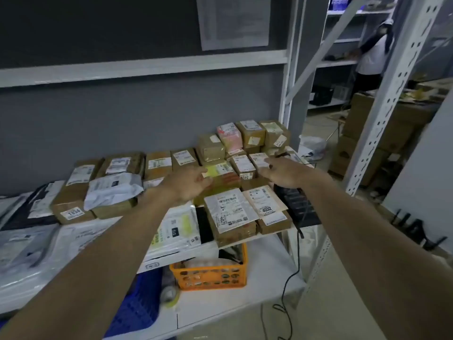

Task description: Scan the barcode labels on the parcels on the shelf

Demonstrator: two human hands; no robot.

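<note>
Several brown cardboard parcels with white barcode labels cover the shelf (267, 238). The nearest are a box marked 4021 (228, 213) and a box marked 4032 (266, 207); a box marked 1834 (72, 212) lies at the left. My left hand (188, 182) hovers over a yellow-labelled parcel (218, 171) with relaxed fingers, holding nothing. My right hand (284, 171) reaches over the parcels at the right, its fingers stretched toward a small labelled box (259, 160). A black corded device (297, 204) lies under my right wrist.
Grey and white plastic mailers (112, 190) (176, 229) lie at the left and front. An orange crate (210, 274) and a blue crate (137, 307) sit on the lower shelf. A black cable (293, 273) hangs down. A white shelf upright (392, 94) stands right; a person (372, 57) works behind.
</note>
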